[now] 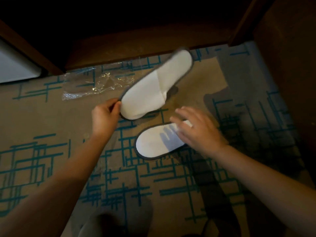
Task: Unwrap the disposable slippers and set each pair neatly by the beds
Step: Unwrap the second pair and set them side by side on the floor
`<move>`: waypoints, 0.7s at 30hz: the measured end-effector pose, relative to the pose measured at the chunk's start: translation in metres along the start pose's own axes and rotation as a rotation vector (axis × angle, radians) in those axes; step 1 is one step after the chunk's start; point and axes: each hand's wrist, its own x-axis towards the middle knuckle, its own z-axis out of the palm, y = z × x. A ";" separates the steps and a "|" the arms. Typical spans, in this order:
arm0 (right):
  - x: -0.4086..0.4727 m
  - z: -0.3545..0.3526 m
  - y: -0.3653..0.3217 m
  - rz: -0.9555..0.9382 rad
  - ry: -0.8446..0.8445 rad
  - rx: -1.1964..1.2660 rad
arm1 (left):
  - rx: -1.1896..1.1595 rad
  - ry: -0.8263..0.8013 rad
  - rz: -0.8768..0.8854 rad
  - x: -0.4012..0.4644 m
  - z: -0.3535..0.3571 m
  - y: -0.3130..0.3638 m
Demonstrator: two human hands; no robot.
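While a person leans over a patterned carpet (42, 120), the left hand (104, 117) pinches the toe edge of 1 white slipper (153, 86) between thumb and fingers, holding it tilted with its heel pointing away toward a dark wooden base (136, 48). Whether the toe touches the carpet cannot be told. Grey trim runs round the sole. The right hand (196, 129) is spread, fingers apart and blurred, palm down over the open end of a 2nd slipper (153, 142) that lies flat on the carpet, toe toward the camera's left. Its fingertips cast a shadow on the white fabric; whether they touch it cannot be told. The 2 slippers sit near each other, the held one farther from the person and just beyond the flat one. An empty clear wrapper (95, 84) lies crumpled on the carpet to the left of the held slipper, near the wooden base. Both forearms are bare. At the far left, a pale panel (15, 65) shows beside dark wood.
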 end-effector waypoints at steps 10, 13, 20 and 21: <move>-0.006 0.032 -0.043 -0.106 -0.822 0.054 | -0.258 -0.258 -0.542 0.007 0.003 -0.035; -0.013 0.028 -0.039 -0.103 -0.832 0.056 | -0.186 -0.331 -0.464 0.007 0.007 -0.036; -0.048 0.013 -0.038 0.010 -0.695 0.017 | 0.368 -0.223 0.144 -0.012 0.025 -0.035; -0.051 0.012 -0.042 0.013 -0.665 0.004 | 0.463 -0.293 0.241 -0.019 0.029 -0.034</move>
